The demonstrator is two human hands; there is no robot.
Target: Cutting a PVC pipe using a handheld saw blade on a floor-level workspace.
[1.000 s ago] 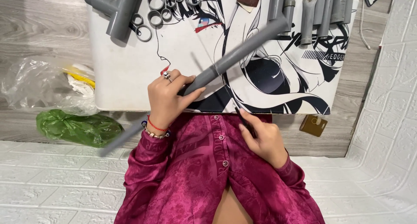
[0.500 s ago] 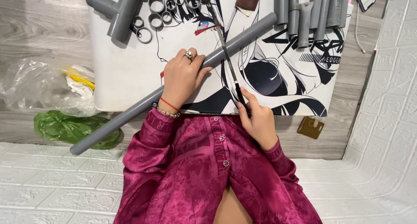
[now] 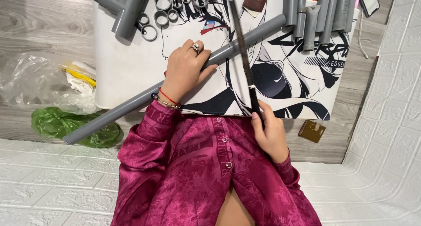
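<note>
Your left hand clamps the long grey pipe, which slants from 8 to 2 o'clock. Your right hand grips the thin saw blade crossing it. Pipe rings lie at 11 o'clock.

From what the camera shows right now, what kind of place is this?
Probably a home craft corner on the floor, not a workshop. A low white table stands on grey wood-look flooring. Cut grey pipe rings lie on it, and the left hand steadies a long grey pipe.

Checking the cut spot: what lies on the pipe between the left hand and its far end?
Head view: the blade crosses the pipe beyond the left hand.
</note>
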